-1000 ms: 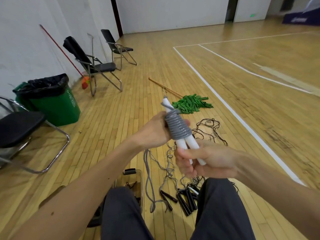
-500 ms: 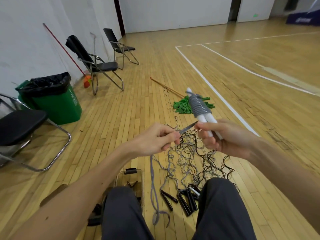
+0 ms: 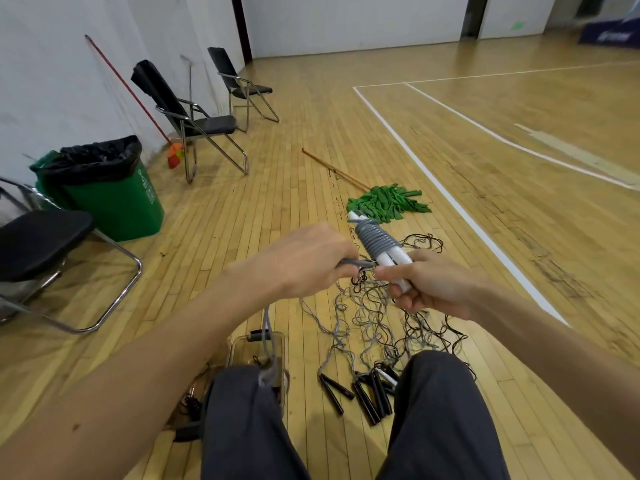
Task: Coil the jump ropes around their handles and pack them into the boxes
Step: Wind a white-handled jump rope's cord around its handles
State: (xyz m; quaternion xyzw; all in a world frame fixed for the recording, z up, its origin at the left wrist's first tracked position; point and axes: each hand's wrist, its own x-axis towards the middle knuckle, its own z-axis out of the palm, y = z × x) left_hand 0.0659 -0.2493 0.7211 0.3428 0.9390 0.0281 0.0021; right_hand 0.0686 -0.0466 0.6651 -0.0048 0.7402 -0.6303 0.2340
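My right hand (image 3: 427, 284) grips a pair of white jump-rope handles (image 3: 393, 259), tilted up to the left, with grey rope coiled (image 3: 375, 239) around their upper half. My left hand (image 3: 304, 261) pinches the loose grey rope just left of the handles; the slack hangs down (image 3: 268, 344) to my left knee. On the floor between my legs lies a tangle of grey and black ropes (image 3: 374, 320) and several black handles (image 3: 367, 393). A clear plastic box (image 3: 242, 344) sits on the floor by my left knee, partly hidden.
A green mop (image 3: 384, 202) with a wooden pole lies beyond the ropes. A green bin (image 3: 110, 195) with a black bag stands at left, beside folding chairs (image 3: 41, 251) (image 3: 194, 123) (image 3: 242, 86). A red broom (image 3: 173, 157) leans on the wall. White court lines (image 3: 450, 199) run to the right.
The right hand brought the coiled handles back down and left from the raised position half a second ago. The left hand stayed on the loose rope, now close beside the handles.
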